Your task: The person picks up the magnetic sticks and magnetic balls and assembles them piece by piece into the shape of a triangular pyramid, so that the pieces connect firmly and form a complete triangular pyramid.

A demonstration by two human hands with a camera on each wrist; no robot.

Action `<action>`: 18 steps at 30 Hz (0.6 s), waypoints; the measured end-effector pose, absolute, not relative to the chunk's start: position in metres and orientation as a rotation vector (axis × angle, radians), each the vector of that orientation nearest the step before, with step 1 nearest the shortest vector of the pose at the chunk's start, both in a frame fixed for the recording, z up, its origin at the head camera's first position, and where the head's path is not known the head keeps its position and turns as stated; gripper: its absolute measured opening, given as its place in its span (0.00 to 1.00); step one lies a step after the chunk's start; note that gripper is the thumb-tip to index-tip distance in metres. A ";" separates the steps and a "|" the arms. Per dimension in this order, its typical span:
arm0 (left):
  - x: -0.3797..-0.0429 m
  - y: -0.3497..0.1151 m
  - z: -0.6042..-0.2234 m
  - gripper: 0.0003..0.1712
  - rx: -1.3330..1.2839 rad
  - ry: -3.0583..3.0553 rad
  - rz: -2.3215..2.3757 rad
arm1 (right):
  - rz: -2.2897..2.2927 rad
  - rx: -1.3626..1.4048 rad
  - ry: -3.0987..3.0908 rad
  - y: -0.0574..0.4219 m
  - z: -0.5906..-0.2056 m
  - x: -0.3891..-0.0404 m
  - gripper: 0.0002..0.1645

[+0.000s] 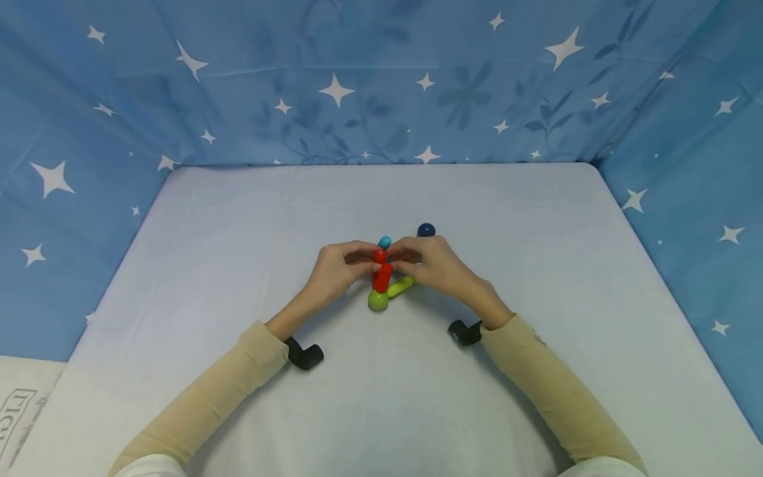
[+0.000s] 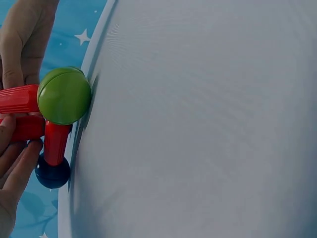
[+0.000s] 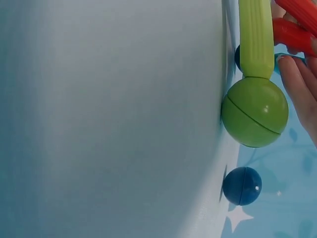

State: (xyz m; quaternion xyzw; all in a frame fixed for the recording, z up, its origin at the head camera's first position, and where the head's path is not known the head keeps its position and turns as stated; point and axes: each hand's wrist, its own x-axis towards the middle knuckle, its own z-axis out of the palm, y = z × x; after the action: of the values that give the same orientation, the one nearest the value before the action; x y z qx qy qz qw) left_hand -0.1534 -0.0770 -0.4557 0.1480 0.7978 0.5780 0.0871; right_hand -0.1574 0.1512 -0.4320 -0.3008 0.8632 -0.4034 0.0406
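Observation:
Both hands meet over a small construction of ball-and-stick toy pieces. My left hand (image 1: pixel 336 271) pinches a red stick (image 2: pixel 27 128) between thumb and fingers. From the other side, my right hand (image 1: pixel 438 265) pinches the upper end of another red stick (image 1: pixel 384 278). Below them, a green ball (image 1: pixel 378 300) joins the red sticks at the near corner. A yellow-green stick (image 1: pixel 401 286) runs from there to the right, to a second green ball (image 3: pixel 255 112). A light blue piece (image 1: pixel 385 242) shows behind the fingertips, which partly hide the upper joints. A third red stick (image 2: pixel 55 144) reaches a dark blue ball (image 2: pixel 52 172).
Behind the right hand is a navy ball (image 1: pixel 426 230), apart from the green ball in the right wrist view. The white table (image 1: pixel 381 397) ends at a blue star-patterned curtain (image 1: pixel 369 86). A black wrist device (image 1: pixel 306 356) sits beneath each wrist.

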 end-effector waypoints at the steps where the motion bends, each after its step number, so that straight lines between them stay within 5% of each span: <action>1: -0.153 -0.076 -0.455 0.14 0.441 2.377 1.718 | -1.238 -0.920 2.642 0.152 -0.433 -0.157 0.15; 18: -0.151 -0.071 -0.448 0.16 0.343 2.282 1.652 | -1.154 -0.867 2.632 0.154 -0.434 -0.158 0.15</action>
State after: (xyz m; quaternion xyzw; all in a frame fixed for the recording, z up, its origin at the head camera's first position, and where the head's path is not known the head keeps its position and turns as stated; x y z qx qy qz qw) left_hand -0.1506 -0.0710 -0.4481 0.1196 0.7948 0.5753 0.1514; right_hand -0.1580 0.1540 -0.4339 -0.2882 0.8747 -0.3834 0.0698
